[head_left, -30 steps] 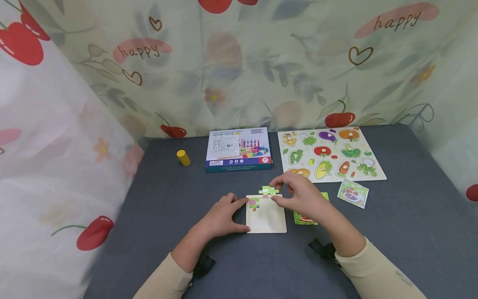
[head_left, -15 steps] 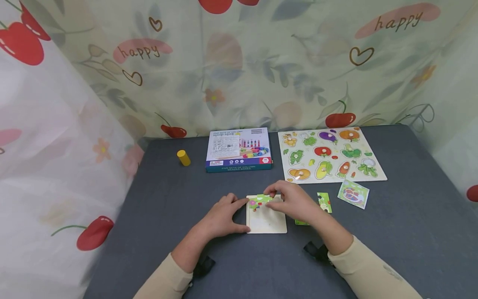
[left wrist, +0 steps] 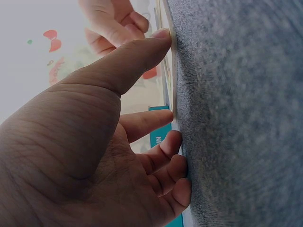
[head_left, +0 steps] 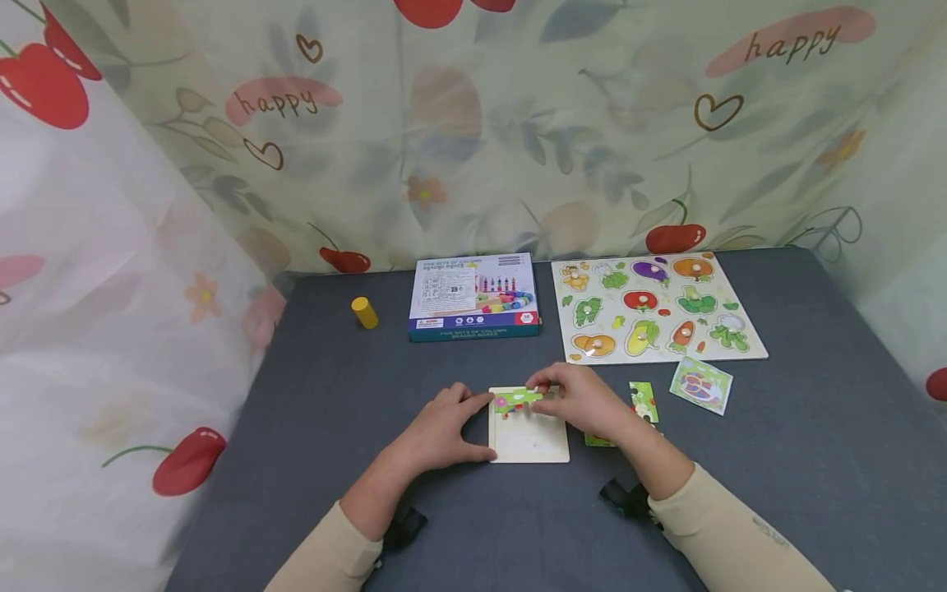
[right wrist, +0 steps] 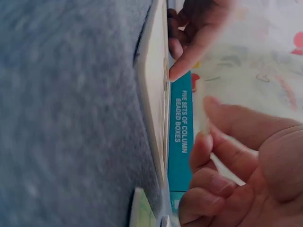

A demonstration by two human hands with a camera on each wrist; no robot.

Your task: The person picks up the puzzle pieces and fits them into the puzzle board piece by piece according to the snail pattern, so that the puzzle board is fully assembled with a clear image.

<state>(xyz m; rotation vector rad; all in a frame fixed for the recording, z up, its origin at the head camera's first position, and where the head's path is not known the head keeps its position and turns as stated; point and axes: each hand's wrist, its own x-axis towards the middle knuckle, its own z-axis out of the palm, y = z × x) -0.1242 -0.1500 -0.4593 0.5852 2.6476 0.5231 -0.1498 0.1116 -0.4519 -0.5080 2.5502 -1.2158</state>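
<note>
A square wooden puzzle tray [head_left: 528,441] lies on the dark cloth. My left hand [head_left: 441,432] touches its left side, thumb at the near corner and extended index finger at the far corner, with the other fingers loosely bent in the left wrist view. A corner jigsaw piece [head_left: 501,403] with a pink shape lies in the tray's far left corner. My right hand [head_left: 588,404] pinches a green jigsaw piece [head_left: 527,395] between thumb and fingers, right beside that corner piece along the far rim. Seen edge-on in the right wrist view, the pinched piece [right wrist: 203,111] looks thin and pale.
Loose jigsaw pieces [head_left: 644,400] lie right of the tray, partly under my right forearm. A small picture card [head_left: 701,385] sits beyond them. Behind stand a boxed bead set [head_left: 473,298], a vegetable puzzle board [head_left: 625,322] and, at left, a yellow cylinder [head_left: 364,312].
My right hand has brought the green piece from beyond the tray's far rim down onto the tray beside the corner piece, then shifted only slightly. The left hand stays put.
</note>
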